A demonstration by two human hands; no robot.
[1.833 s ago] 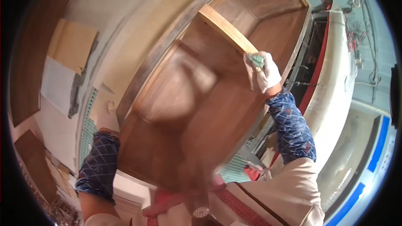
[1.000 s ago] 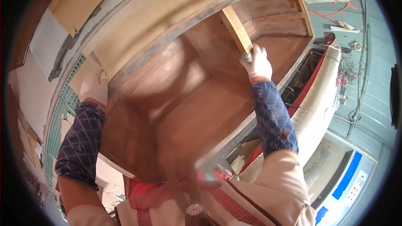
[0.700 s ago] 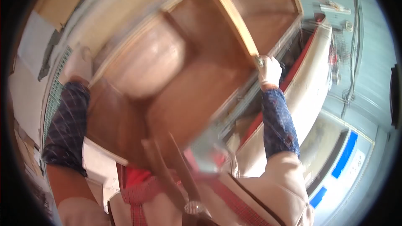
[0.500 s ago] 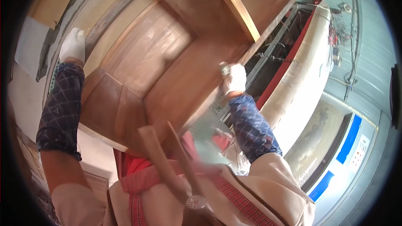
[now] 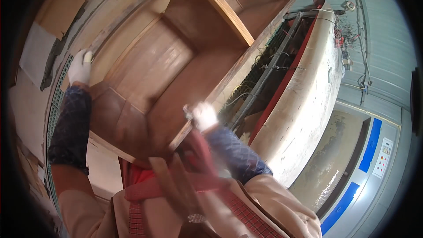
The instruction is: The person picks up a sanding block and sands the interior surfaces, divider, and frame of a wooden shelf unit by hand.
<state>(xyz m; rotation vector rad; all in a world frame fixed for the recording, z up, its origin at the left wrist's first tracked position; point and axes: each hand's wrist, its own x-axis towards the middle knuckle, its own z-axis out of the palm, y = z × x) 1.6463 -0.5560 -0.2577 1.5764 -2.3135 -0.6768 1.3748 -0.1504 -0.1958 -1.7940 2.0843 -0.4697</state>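
A large brown wooden cabinet (image 5: 176, 86) lies before me, its open compartments facing up. My left hand (image 5: 80, 67), in a white glove, grips the left edge of its frame. In a white glove too, my right hand (image 5: 205, 116) is at the near end of the cabinet's right edge. Between its closed fingers is a small crumpled greyish pad (image 5: 188, 111); motion blur hides its exact kind. A pale wooden divider edge (image 5: 222, 9) crosses the cabinet farther off.
Right of the cabinet stands a long pale, curved-topped machine (image 5: 299, 92) with a red strip and cables. Beyond it is a grey cabinet with blue panels (image 5: 370, 145) and buttons. A brown board (image 5: 61, 11) and a white sheet (image 5: 37, 48) lie at the left.
My right hand has moved toward me along the cabinet's right edge, pad still in its fingers. My left hand stays on the left edge. The view has shifted slightly.
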